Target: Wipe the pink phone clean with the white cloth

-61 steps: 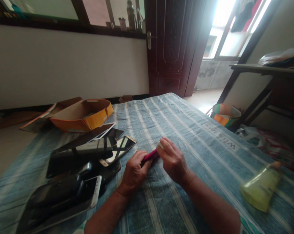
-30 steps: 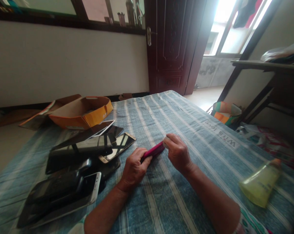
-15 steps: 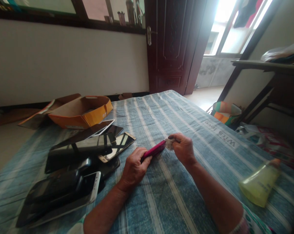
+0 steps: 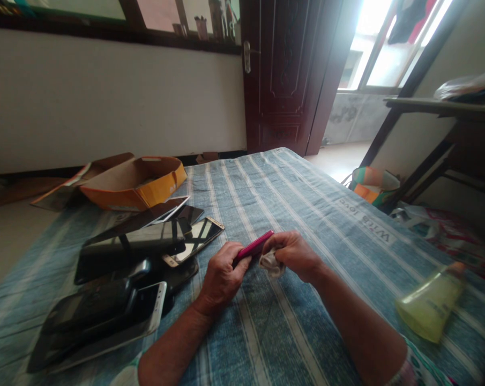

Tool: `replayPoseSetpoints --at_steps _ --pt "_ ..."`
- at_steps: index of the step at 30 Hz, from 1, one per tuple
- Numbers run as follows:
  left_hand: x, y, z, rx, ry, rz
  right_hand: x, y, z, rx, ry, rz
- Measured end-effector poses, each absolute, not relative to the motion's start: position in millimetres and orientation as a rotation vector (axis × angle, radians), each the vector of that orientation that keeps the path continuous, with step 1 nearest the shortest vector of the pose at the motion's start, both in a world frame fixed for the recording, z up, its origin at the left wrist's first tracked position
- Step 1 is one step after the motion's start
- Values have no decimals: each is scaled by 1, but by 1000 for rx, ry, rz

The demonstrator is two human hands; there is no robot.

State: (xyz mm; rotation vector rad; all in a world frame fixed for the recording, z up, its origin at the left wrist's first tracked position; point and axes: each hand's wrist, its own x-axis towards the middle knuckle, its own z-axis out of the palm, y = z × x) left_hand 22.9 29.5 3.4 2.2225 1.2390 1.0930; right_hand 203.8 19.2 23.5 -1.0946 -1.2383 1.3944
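My left hand (image 4: pixel 222 276) is closed around the near end of a pink phone (image 4: pixel 255 247), holding it on edge above the blue striped cloth (image 4: pixel 290 193). My right hand (image 4: pixel 292 253) is closed on a small whitish cloth pad (image 4: pixel 269 262), pressed against the side of the pink phone near its far end. Both hands rest low over the middle of the cloth-covered surface.
A heap of several dark phones and tablets (image 4: pixel 121 268) lies to the left of my hands. Behind it sits an open orange cardboard box (image 4: pixel 135 182). A yellow-green bottle (image 4: pixel 429 303) lies on its side at the right. A dark door (image 4: pixel 284 75) and a wooden table (image 4: pixel 447 118) stand beyond.
My right hand slid from the far tip of the pink phone down its side towards me, with the cloth pad now showing under the fingers. The left hand kept its hold.
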Motion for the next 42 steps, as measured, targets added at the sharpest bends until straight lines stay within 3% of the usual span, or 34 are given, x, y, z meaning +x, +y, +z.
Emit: replayPoseSetpoints --at_steps 4,13,21,42 --pt "23 29 3 2221 1231 1094 206 17 25 -1049 -1399 1439" --pt "22 31 1 2237 1250 1092 227 30 17 -1377 -1373 657" --pt "24 27 4 2301 1200 1090 216 23 19 -1337 -1594 97" --pt "26 25 1 2396 1092 1181 188 4 16 -1293 -1948 -149"
